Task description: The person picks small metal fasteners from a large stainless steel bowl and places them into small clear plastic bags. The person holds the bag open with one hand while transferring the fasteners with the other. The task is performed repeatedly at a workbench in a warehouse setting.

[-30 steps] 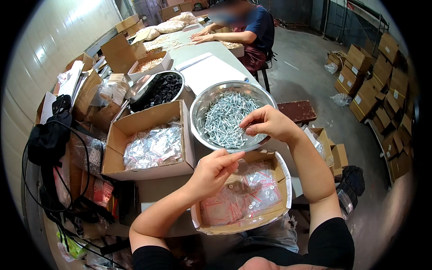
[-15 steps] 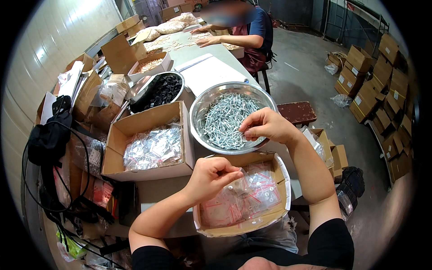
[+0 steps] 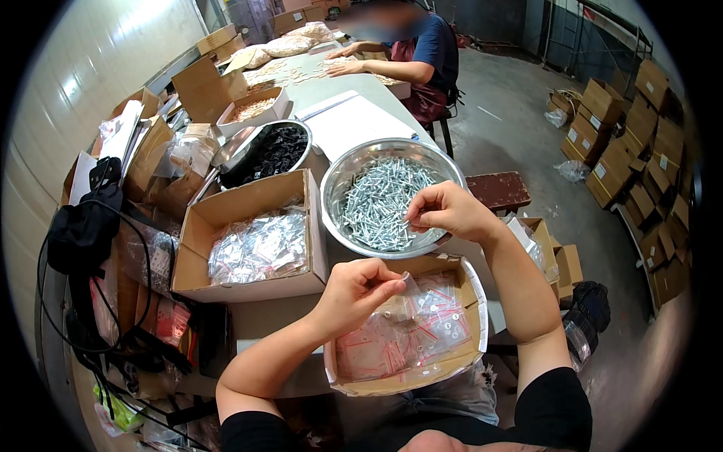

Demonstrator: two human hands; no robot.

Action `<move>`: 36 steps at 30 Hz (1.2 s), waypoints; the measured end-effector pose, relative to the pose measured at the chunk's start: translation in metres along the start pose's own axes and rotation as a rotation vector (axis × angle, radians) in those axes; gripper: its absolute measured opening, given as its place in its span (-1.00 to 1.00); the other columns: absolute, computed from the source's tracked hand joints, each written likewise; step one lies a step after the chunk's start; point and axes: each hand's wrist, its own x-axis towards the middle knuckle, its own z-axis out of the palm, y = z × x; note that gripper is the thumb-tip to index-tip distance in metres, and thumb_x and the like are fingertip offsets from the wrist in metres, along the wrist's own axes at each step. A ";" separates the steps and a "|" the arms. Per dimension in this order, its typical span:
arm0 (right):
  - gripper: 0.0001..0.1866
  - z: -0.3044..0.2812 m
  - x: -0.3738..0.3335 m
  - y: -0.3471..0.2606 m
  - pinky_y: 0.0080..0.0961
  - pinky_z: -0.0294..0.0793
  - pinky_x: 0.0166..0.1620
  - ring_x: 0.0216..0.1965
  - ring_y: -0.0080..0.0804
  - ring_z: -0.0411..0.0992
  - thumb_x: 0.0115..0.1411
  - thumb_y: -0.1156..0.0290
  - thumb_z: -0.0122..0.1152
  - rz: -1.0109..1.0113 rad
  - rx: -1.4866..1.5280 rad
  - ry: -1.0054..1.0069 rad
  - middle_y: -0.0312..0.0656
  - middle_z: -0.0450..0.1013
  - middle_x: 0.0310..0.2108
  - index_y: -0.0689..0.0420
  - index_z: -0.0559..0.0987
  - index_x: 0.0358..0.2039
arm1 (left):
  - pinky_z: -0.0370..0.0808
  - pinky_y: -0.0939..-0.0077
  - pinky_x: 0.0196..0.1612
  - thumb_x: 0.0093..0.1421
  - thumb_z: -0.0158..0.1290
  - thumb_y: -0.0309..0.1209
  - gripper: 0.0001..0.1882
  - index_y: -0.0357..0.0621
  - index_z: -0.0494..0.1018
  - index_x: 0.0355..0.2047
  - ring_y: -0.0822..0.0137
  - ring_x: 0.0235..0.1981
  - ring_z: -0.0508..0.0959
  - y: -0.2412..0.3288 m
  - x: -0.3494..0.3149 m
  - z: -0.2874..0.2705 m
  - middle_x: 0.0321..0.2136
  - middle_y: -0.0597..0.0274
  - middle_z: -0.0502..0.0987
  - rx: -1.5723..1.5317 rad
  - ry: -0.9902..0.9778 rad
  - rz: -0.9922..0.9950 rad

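On the long grey surface (image 3: 331, 90) sits a shiny metal bowl (image 3: 343, 177) full of silver screws (image 3: 380, 200). The right hand (image 3: 444, 211) hovers over them, its grip pinched on something too small to tell. The left hand (image 3: 354, 290) pinches a small clear bag (image 3: 410, 285) above a cardboard box (image 3: 471, 282) of bags with red bits. Another person (image 3: 422, 56) works at the far end. Brown boxes (image 3: 633, 143) pile up on the concrete floor.
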 end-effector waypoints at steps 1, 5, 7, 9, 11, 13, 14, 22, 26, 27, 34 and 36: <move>-0.86 0.000 -0.001 0.000 -0.62 0.50 -0.25 -0.39 -0.57 0.48 0.08 0.67 0.11 -0.001 -0.009 0.008 -0.21 0.53 -0.43 0.32 0.57 -0.33 | 0.38 0.66 -0.48 0.20 0.16 -0.49 -0.86 -0.37 0.53 -0.36 0.62 -0.52 0.40 0.000 -0.001 -0.002 -0.51 0.28 0.55 0.006 -0.005 -0.021; -0.86 0.001 -0.001 -0.002 -0.62 0.50 -0.26 -0.39 -0.57 0.48 0.08 0.66 0.12 -0.021 -0.032 -0.012 -0.21 0.54 -0.44 0.32 0.58 -0.33 | 0.39 0.68 -0.42 0.21 0.17 -0.49 -0.88 -0.34 0.54 -0.33 0.58 -0.50 0.45 -0.007 -0.001 -0.006 -0.52 0.34 0.52 -0.116 -0.002 -0.086; -0.86 0.000 -0.001 0.000 -0.62 0.50 -0.27 -0.39 -0.57 0.49 0.09 0.65 0.13 -0.021 -0.029 -0.016 -0.21 0.54 -0.44 0.32 0.58 -0.31 | 0.39 0.68 -0.41 0.20 0.16 -0.49 -0.88 -0.32 0.56 -0.31 0.58 -0.48 0.45 -0.003 0.003 -0.001 -0.51 0.34 0.53 -0.067 0.009 0.001; -0.86 0.001 -0.002 -0.002 -0.62 0.50 -0.27 -0.39 -0.57 0.49 0.11 0.62 0.16 -0.010 -0.004 -0.004 -0.21 0.54 -0.44 0.32 0.59 -0.29 | 0.40 0.69 -0.39 0.20 0.16 -0.49 -0.88 -0.31 0.57 -0.29 0.58 -0.46 0.46 -0.002 0.006 0.001 -0.50 0.33 0.54 -0.013 0.013 0.088; -0.85 0.002 -0.001 -0.003 -0.62 0.51 -0.28 -0.39 -0.57 0.49 0.14 0.59 0.19 -0.011 0.030 -0.006 -0.21 0.54 -0.44 0.32 0.59 -0.26 | 0.41 0.69 -0.38 0.20 0.16 -0.50 -0.88 -0.30 0.59 -0.28 0.58 -0.43 0.47 -0.005 0.008 0.000 -0.48 0.32 0.55 0.048 0.012 0.173; -0.84 0.002 -0.002 -0.004 -0.62 0.51 -0.28 -0.40 -0.57 0.49 0.16 0.56 0.21 -0.017 0.070 -0.011 -0.22 0.54 -0.44 0.32 0.60 -0.24 | 0.42 0.69 -0.37 0.19 0.17 -0.51 -0.87 -0.31 0.58 -0.27 0.57 -0.42 0.50 -0.001 0.005 0.001 -0.45 0.30 0.57 -0.132 0.002 -0.030; -0.84 0.003 -0.003 -0.005 -0.62 0.51 -0.27 -0.40 -0.57 0.49 0.17 0.56 0.21 -0.025 0.089 -0.019 -0.22 0.55 -0.43 0.32 0.60 -0.23 | 0.43 0.70 -0.36 0.19 0.17 -0.51 -0.87 -0.31 0.58 -0.27 0.56 -0.41 0.51 0.000 0.004 0.001 -0.44 0.28 0.58 -0.222 -0.004 -0.132; -0.71 0.013 -0.015 -0.022 -0.64 0.53 -0.22 -0.34 -0.60 0.51 0.18 0.56 0.23 -0.071 0.125 -0.140 -0.22 0.57 -0.34 0.29 0.59 -0.06 | 0.46 0.67 -0.30 0.15 0.20 -0.52 -0.91 -0.31 0.57 -0.38 0.57 -0.38 0.52 0.002 0.006 -0.007 -0.43 0.26 0.58 -0.282 -0.002 -0.231; -0.77 0.018 -0.020 -0.026 -0.59 0.56 -0.22 -0.36 -0.53 0.54 0.17 0.60 0.22 -0.091 0.139 -0.156 -0.16 0.57 -0.32 0.32 0.60 -0.14 | 0.46 0.65 -0.25 0.13 0.22 -0.52 -0.89 -0.32 0.54 -0.44 0.52 -0.32 0.52 -0.006 0.008 0.001 -0.33 0.16 0.57 -0.370 0.043 -0.107; -0.79 0.019 -0.020 -0.026 -0.59 0.56 -0.21 -0.35 -0.53 0.54 0.16 0.61 0.22 -0.094 0.156 -0.173 -0.16 0.57 -0.31 0.31 0.60 -0.17 | 0.47 0.65 -0.25 0.14 0.22 -0.52 -0.89 -0.33 0.53 -0.44 0.52 -0.31 0.52 -0.008 0.007 0.000 -0.31 0.15 0.56 -0.365 0.016 -0.091; -0.84 0.024 -0.016 -0.017 -0.60 0.47 -0.21 -0.31 -0.60 0.47 0.12 0.66 0.14 -0.293 -0.003 -0.270 -0.28 0.55 -0.36 0.27 0.58 -0.27 | 0.46 0.60 -0.17 0.07 0.27 -0.53 -0.83 -0.29 0.50 -0.37 0.50 -0.27 0.50 -0.005 0.008 -0.011 -0.21 0.23 0.52 -0.423 -0.190 -0.265; -0.84 0.027 -0.018 -0.018 -0.59 0.46 -0.21 -0.31 -0.60 0.47 0.11 0.66 0.13 -0.300 -0.076 -0.270 -0.29 0.54 -0.37 0.25 0.58 -0.27 | 0.43 0.62 -0.14 0.06 0.29 -0.50 -0.75 -0.26 0.49 -0.27 0.54 -0.25 0.48 -0.006 0.008 -0.011 -0.20 0.28 0.51 -0.436 -0.221 -0.300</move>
